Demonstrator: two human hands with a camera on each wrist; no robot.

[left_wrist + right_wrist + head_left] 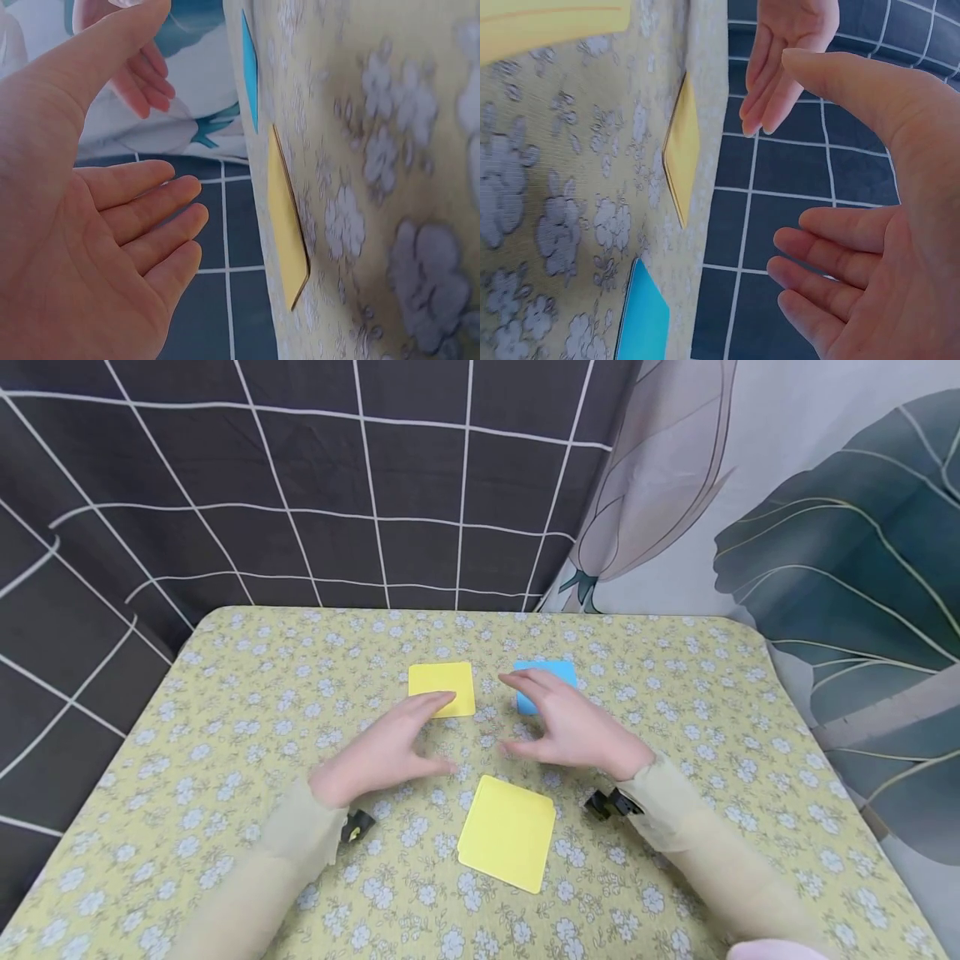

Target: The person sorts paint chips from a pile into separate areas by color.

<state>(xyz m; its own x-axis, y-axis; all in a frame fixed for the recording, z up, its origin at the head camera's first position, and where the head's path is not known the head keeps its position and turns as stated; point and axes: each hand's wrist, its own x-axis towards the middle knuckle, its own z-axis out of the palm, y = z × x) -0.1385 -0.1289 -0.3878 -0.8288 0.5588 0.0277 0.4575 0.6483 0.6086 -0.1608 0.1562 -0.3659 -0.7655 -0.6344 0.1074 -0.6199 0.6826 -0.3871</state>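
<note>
Hovering with left hand point(382, 747) and right hand point(573, 727) above the flower-patterned bench point(247, 710), curving fingers gently, parting thumbs widely, gripping nothing at all! Facing palm toward palm, leaving a clear gap between. Judging by the flat, thin shapes below, probably needing light fingertips at the rims: steadying one side, easing up the opposite edge, avoiding any sideways shove liable to scatter a pile.

Looking now at the near yellow cards point(506, 835): lying low between the two wrists, sitting askew on the bench, showing rounded corners and a slightly stepped edge, so seemingly stacking more than one. Gleaming plain yellow, showing no marking on top.

Moving outward, finding the far yellow cards point(438, 679) peeping past the left fingertips, showing a thin dark edge in the left wrist view. Spotting the blue card point(561, 670) just beyond, hiding partly behind the right fingers, lying apart from both yellows. Seeing dark gridded cloth point(315, 468) behind, and pale leaf-print cloth point(847, 610) to the right.
</note>
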